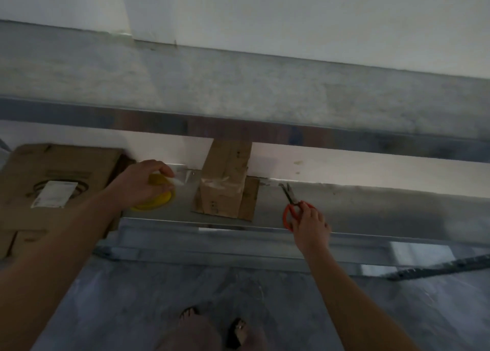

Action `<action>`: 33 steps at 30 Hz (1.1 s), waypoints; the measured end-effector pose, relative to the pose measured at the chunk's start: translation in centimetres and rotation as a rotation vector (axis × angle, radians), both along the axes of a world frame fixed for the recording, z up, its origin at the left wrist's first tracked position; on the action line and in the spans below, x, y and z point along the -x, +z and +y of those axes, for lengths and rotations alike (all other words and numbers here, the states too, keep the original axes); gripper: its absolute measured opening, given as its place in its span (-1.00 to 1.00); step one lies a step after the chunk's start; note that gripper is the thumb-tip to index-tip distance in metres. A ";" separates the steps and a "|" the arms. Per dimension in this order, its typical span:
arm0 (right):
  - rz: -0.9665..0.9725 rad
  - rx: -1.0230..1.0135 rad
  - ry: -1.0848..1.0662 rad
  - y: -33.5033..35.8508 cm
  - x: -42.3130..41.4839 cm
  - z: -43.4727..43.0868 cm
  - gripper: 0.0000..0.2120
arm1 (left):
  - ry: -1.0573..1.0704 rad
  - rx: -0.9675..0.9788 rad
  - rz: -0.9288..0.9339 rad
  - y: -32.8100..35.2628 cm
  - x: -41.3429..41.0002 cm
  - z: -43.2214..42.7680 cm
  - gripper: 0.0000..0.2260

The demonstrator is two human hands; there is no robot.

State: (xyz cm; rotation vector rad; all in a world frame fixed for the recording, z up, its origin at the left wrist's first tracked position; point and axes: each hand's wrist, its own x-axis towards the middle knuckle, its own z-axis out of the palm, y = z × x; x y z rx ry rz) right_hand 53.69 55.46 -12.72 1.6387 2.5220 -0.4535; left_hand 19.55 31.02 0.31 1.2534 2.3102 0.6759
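Two risks begin at the fingers [164, 171] of the left hand [143, 185], which pinch the free end of a clear strip of sticky tape [184, 179] drawn from the round yellow tape roll [162, 199] under the palm: the strip could fold onto itself or slip back before cutting. Well to their right, the right hand [310, 224] curls round the orange-handled metal scissors [291, 208], blades a little apart; a hurried reach could nick the left thumb. Between the hands a taped brown cardboard box [225, 189] stands on the grey counter [371, 210]. Both forearms stretch forward, the left crossing a flat brown carton [53, 167]
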 end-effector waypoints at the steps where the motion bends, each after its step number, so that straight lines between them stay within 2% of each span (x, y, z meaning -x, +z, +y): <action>1: -0.040 0.000 -0.020 -0.1 0.3 0.0 -0.45 | 0.017 0.003 0.000 0.0 -0.2 0.0 -0.79; 5: -0.119 0.002 -0.083 -0.5 1.1 0.3 -0.59 | 0.068 0.000 0.007 0.3 -0.8 -0.2 -0.79; 9: -0.156 0.059 -0.113 1.0 0.7 0.1 -0.63 | 0.081 -0.017 -0.010 0.8 -1.3 -0.5 -0.80; 13: 0.061 0.092 -0.160 3.3 -1.7 -3.8 -0.77 | 0.030 -0.027 -0.023 1.2 -1.1 -0.7 -0.80; 16: 0.199 0.033 -0.165 5.1 -3.5 -9.5 -0.69 | -0.023 -0.009 -0.038 1.5 -0.6 -1.0 -0.81; 19: 0.339 0.104 -0.180 7.0 -3.3 -15.7 -0.64 | -0.083 0.002 -0.042 1.9 0.1 -1.1 -0.82; 23: 0.468 0.275 -0.166 8.5 0.9 -21.9 -0.72 | -0.166 -0.005 -0.059 2.5 1.1 -1.0 -0.85; 27: 0.857 0.687 -0.282 8.8 7.0 -25.3 -0.82 | -0.240 -0.006 -0.079 2.9 1.8 -0.7 -0.87; 29: 0.975 0.865 -0.342 8.7 9.5 -26.0 -0.87 | -0.272 -0.013 -0.065 3.0 2.1 -0.6 -0.86; 31: 1.045 0.987 -0.382 8.6 11.2 -26.0 -0.77 | -0.283 -0.030 -0.082 3.0 2.3 -0.6 -0.86; 33: 1.082 1.038 -0.388 8.4 12.5 -25.7 -0.59 | -0.279 -0.035 -0.113 3.0 2.6 -0.7 -0.86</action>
